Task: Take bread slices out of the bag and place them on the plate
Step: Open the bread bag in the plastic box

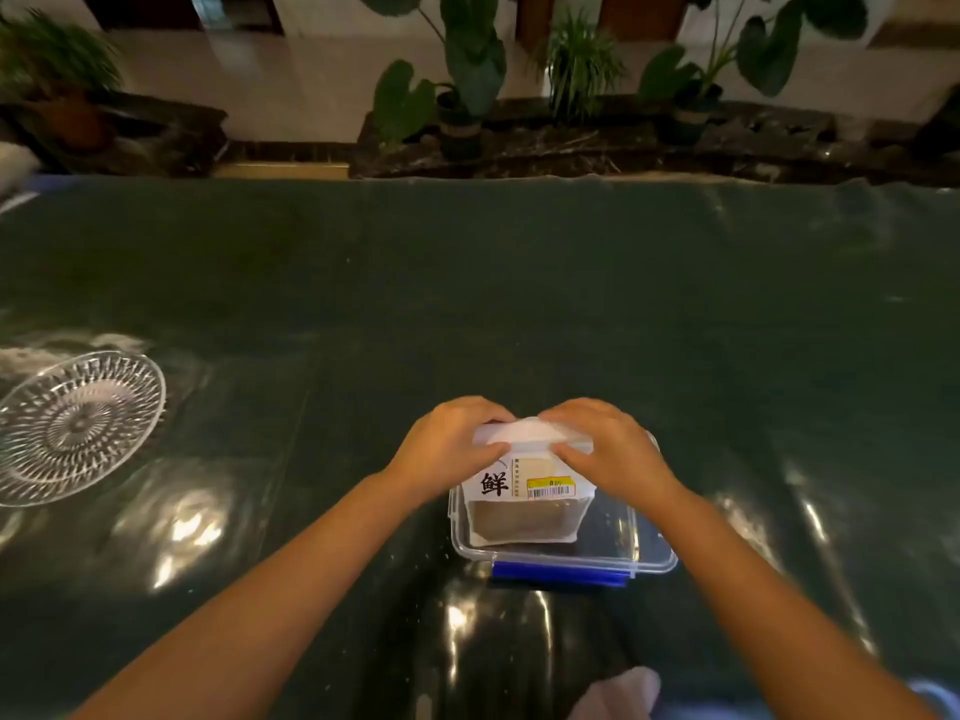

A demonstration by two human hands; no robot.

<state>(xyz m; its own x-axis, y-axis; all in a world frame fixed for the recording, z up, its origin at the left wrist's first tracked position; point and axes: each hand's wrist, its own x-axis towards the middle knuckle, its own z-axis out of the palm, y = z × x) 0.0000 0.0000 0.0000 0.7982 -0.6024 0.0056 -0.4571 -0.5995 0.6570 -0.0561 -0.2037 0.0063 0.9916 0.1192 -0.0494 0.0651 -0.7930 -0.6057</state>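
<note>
A white bread bag (524, 506) with a black character and a yellow barcode label stands upright in a clear plastic box (647, 556) with a blue clip. Brown bread shows through its lower window. My left hand (447, 444) pinches the left side of the bag's top. My right hand (608, 444) pinches the right side of the top. The bag's mouth between my fingers looks folded shut. A clear cut-glass plate (78, 423) lies far to the left on the table, with nothing on it.
The dark green glossy table (519, 304) stretches wide around the box. Potted plants (467, 85) stand on the floor beyond its far edge. A pale object (618, 693) shows at the bottom edge, and a white object (13, 163) at the far left.
</note>
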